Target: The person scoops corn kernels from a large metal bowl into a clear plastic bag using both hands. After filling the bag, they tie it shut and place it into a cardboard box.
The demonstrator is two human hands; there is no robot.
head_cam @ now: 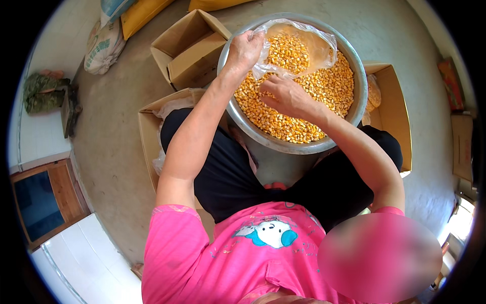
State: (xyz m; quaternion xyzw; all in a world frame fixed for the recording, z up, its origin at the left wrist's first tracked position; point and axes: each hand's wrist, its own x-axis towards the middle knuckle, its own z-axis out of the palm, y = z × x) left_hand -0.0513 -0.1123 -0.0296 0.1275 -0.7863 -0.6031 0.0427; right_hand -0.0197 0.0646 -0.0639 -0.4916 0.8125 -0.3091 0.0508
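A wide metal basin (295, 147) full of yellow corn kernels (288, 127) stands before me, between my knees. In its far part lies a clear plastic bag (321, 41), mouth spread, with corn kernels inside it. My left hand (246, 49) grips the left side of the bag's rim. Just below the bag's near edge, my right hand (287, 97) is low over the loose kernels, fingers bent and pointing left. Its palm and whatever may lie under it are hidden.
Open cardboard boxes stand around the basin: one at the far left (197, 49), one beside my left leg (147, 129) holding clear plastic, one at the right (395, 114) with a filled bag (374, 91). Stuffed sacks (104, 47) lie at the far left.
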